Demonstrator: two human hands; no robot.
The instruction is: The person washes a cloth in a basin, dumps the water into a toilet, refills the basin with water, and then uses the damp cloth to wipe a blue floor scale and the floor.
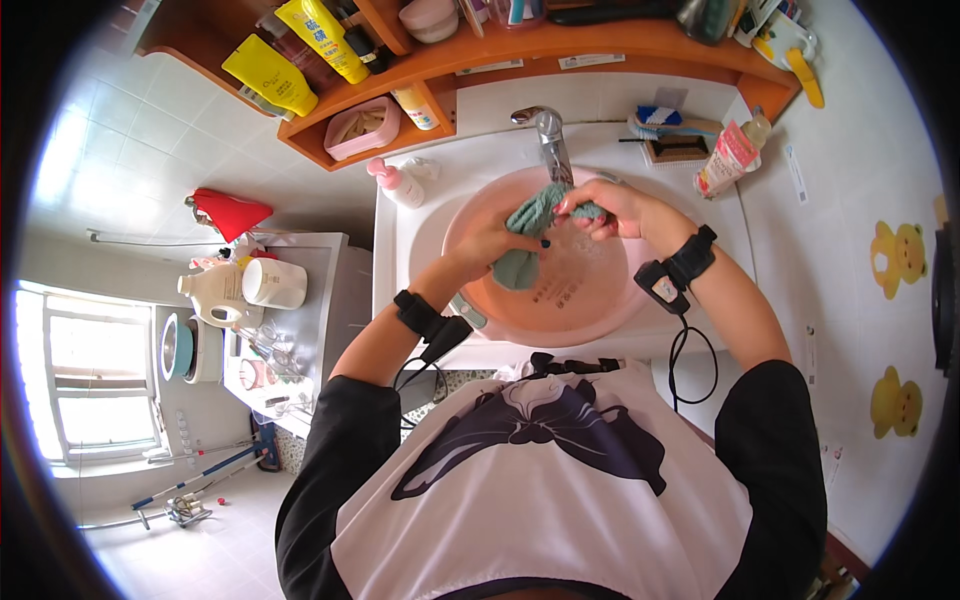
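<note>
A green cloth (517, 268) is bunched between my two hands, over a pink basin (480, 316) holding water. My left hand (487, 247) grips the cloth's lower left part, with its thumb across it. Up and to the right, my right hand (612, 204) has its fingers closed around the other end, close under the faucet (553, 145). Part of the cloth hangs down below my left hand. The basin sits in the white sink (425, 325). Black straps with small devices and cables are on both my forearms.
On the sink's back left stands a pink-topped pump bottle (398, 186); at the back right are brushes (672, 128) and a pink-labelled bottle (733, 155). An orange shelf (560, 85) with tubes and containers overhangs the back. At left, a metal counter (320, 290) holds jugs.
</note>
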